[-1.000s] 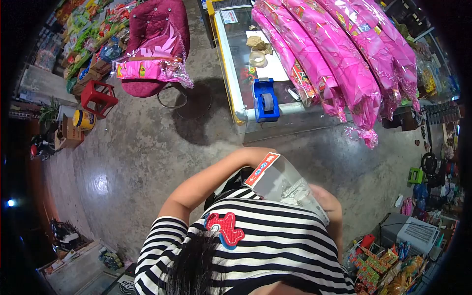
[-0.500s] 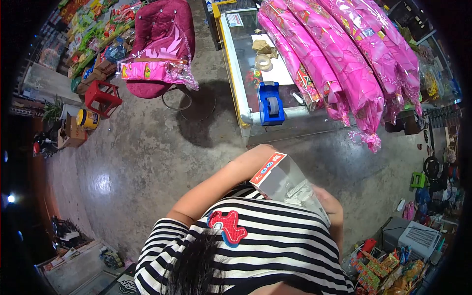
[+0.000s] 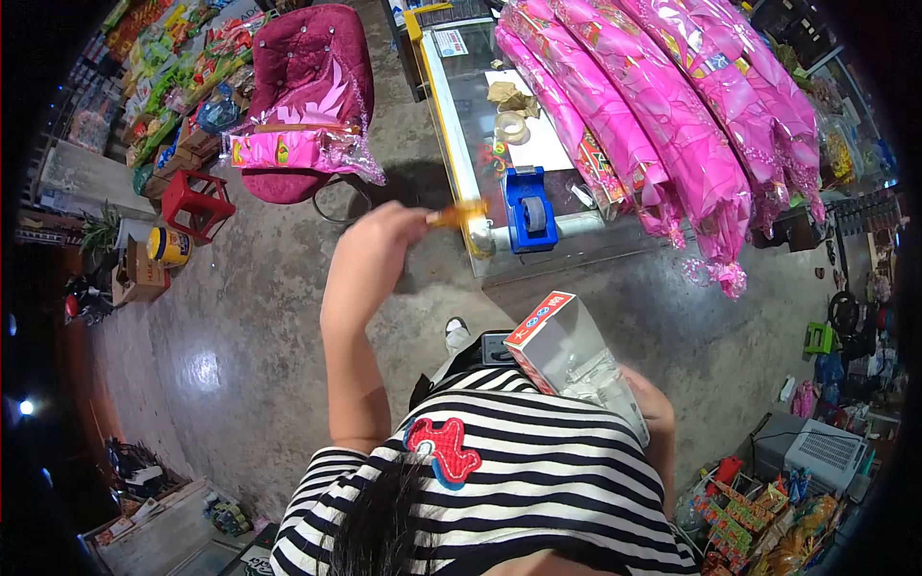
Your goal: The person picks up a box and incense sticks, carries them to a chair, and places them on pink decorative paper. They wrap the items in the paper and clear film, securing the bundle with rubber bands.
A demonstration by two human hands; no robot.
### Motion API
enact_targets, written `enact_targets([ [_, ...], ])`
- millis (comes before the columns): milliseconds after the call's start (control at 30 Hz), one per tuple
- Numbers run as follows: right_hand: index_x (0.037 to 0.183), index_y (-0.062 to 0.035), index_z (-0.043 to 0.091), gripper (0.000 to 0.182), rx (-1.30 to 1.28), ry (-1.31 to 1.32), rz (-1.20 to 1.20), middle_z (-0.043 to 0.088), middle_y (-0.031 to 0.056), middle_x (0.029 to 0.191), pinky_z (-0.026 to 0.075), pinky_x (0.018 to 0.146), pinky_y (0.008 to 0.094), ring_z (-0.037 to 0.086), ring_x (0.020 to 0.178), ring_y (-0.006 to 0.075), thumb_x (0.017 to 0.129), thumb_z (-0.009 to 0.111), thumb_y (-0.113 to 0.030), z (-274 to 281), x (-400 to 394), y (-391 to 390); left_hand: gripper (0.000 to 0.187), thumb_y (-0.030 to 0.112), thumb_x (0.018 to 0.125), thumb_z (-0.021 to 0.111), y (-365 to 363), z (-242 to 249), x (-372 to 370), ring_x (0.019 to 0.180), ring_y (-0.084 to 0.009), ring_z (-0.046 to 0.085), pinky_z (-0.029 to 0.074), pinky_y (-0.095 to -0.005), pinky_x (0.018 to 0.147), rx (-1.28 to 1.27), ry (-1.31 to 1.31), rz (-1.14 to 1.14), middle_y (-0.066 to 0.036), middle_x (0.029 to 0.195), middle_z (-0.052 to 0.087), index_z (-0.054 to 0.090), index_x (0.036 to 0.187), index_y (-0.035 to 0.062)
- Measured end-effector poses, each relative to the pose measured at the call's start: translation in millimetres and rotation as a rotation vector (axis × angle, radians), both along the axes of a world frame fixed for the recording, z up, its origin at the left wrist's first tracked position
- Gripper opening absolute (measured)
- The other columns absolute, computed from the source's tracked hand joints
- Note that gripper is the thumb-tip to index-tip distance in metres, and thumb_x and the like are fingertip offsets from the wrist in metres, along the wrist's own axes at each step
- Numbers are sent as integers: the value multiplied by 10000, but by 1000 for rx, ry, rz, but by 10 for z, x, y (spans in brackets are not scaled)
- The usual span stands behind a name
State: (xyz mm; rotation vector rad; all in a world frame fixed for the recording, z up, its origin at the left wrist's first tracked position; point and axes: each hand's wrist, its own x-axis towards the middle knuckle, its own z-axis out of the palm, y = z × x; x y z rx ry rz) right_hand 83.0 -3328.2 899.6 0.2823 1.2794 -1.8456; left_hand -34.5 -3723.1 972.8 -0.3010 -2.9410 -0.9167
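My left hand (image 3: 382,235) is stretched out over the floor towards the corner of the glass counter (image 3: 459,144). Its fingers are closed on a small amber-coloured item (image 3: 459,214), blurred by motion, whose far end overlaps the counter's edge. Against my striped shirt, my right hand (image 3: 649,399) grips an opened white box (image 3: 567,336) from its right side. The box has a red-orange printed flap, and crinkled clear plastic shows inside it. Beyond the amber item, a blue tape dispenser (image 3: 530,216) stands at the counter's near end.
Long pink wrapped bundles (image 3: 663,144) lie across the counter, beside a tape roll (image 3: 511,128). A magenta chair (image 3: 312,58) carries a pink package (image 3: 288,151). Left of it are a red stool (image 3: 196,204) and a yellow tub (image 3: 171,246). Goods and a grey appliance (image 3: 821,459) stand at right.
My left hand has left the box and swung forward and left, now with the amber item in it. The box stays in my right hand at my belly.
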Motion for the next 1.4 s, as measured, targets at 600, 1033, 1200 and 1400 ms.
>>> enact_targets([
  [600, 1343, 25, 441, 482, 207, -51, -165, 572, 129, 1265, 462, 975, 307, 583, 1117, 181, 995, 487, -305, -110, 219, 164, 203, 47, 839, 620, 549, -425, -532, 978, -293, 578, 466, -359, 860, 293, 426, 116, -123, 981, 615, 662, 1037, 35],
  [1033, 1263, 6, 552, 355, 26, -303, -231, 636, 140, 1174, 534, 890, 320, 651, 993, 191, 976, 534, -202, -216, -171, -143, 509, 420, 1006, 410, 610, -776, 655, 1187, -317, 514, 365, -360, 1035, 694, -712, -839, -187, 1264, 568, 555, 1259, 3],
  [1200, 1274, -6, 549, 375, 51, -271, -146, 633, 134, 1184, 539, 878, 332, 651, 1005, 199, 981, 522, -239, -104, -319, -278, 602, 575, 949, 403, 422, -651, 656, 1163, -366, 531, 406, -404, 994, 493, -744, -710, -219, 1287, 549, 640, 1176, 69],
  [1400, 1305, 5, 513, 416, 31, -269, -149, 612, 148, 1223, 546, 868, 324, 652, 1018, 203, 968, 538, -237, 236, -623, -748, 496, 498, 970, 426, 114, -366, 747, 1136, -400, 532, 428, -424, 967, 349, -423, -438, -208, 1289, 525, 603, 1231, 116],
])
